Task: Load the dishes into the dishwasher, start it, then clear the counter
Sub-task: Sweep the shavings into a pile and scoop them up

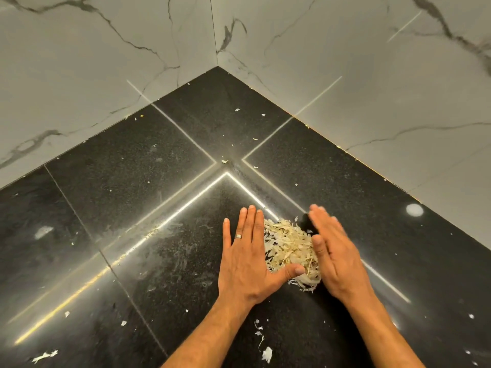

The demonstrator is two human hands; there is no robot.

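Black speckled stone bench, corner section, meeting two white marble-look walls at its far corner; bright light strips reflect across its polished top. Item in hand: one heap of pale peelings, papery and stringy, possibly onion or garlic skins, lying toward the near right part of the bench, well clear of both wall edges. Left hand: flat, fingers straight and together, palm down on the bench, its thumb reaching into the near side of the heap; a ring on one finger. Right hand: fingers straight, held edge-on and slightly blurred, against the right side of the heap. Neither hand grips anything; the heap sits between them. Loose scraps lie scattered nearer the front edge, more at the front left, and small flecks dot the bench toward the far corner. Step judged: the counter-clearing part of the task, at the gathering of waste into one pile; no dishes or dishwasher are in view. Next move, as a judgement: both hands would need to close under the heap and lift it without shedding the light flakes, then the stray scraps want collecting too.
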